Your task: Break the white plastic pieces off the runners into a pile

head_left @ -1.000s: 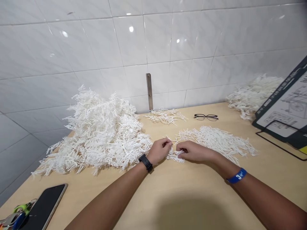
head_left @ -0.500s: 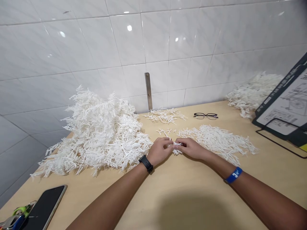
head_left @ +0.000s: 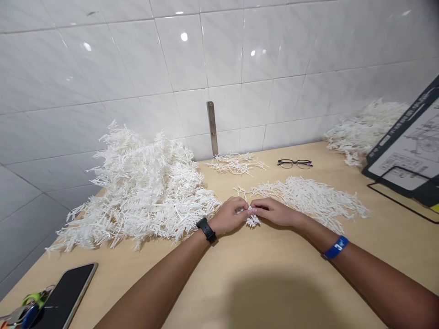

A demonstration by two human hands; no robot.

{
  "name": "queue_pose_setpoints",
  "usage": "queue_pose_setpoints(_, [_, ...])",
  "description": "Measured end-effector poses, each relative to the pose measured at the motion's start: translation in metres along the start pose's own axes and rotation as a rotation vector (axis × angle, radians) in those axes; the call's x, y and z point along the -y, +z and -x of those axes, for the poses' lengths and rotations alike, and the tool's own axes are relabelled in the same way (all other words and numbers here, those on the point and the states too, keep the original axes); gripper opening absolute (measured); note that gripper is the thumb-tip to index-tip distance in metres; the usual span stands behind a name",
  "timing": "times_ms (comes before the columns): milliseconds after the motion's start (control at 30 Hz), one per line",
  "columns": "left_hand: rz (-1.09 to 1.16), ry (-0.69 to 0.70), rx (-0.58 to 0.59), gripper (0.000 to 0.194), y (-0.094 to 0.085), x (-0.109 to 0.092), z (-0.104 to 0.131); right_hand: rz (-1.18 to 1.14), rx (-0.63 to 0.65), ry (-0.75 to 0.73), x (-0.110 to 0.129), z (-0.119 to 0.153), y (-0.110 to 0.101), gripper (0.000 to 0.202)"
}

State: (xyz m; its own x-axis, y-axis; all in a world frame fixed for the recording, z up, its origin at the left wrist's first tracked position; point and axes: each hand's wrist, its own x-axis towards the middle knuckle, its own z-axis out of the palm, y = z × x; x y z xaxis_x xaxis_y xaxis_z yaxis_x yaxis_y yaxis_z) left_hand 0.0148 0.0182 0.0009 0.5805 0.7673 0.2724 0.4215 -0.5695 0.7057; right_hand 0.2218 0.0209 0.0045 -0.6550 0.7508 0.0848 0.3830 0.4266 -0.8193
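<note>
While the fingertips meet, the left hand (head_left: 229,215) and right hand (head_left: 274,212) pinch one white plastic sprig (head_left: 252,218) between two heaps.

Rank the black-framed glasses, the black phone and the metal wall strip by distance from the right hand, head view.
1. Black-framed glasses: just behind the right hand.
2. Metal wall strip: back wall, left.
3. Black phone: near left corner.

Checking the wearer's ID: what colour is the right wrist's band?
Blue wristband with white marking, head view.
</note>
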Motion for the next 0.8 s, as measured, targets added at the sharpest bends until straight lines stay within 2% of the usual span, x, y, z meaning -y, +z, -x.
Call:
queue_pose_setpoints(167, [-0.011, 0.061, 0.068, 0.028, -0.002, -0.002, 0.001, -0.083, 0.072, 0.039, 0.005, 0.001, 0.002, 0.043])
queue_pose_setpoints(300, [-0.044, 0.130, 0.102, 0.023, 0.000, 0.000, 0.002, -0.055, 0.123, 0.065, 0.009, 0.002, 0.002, 0.045])
queue_pose_setpoints(467, [-0.091, 0.150, 0.156, 0.014, 0.002, -0.002, 0.002, -0.049, 0.210, 0.072, 0.012, 0.004, 0.000, 0.046])
queue_pose_setpoints(800, [-0.364, 0.274, 0.225, 0.008, 0.005, -0.012, 0.000, -0.065, 0.323, 0.125, 0.007, 0.006, -0.004, 0.041])
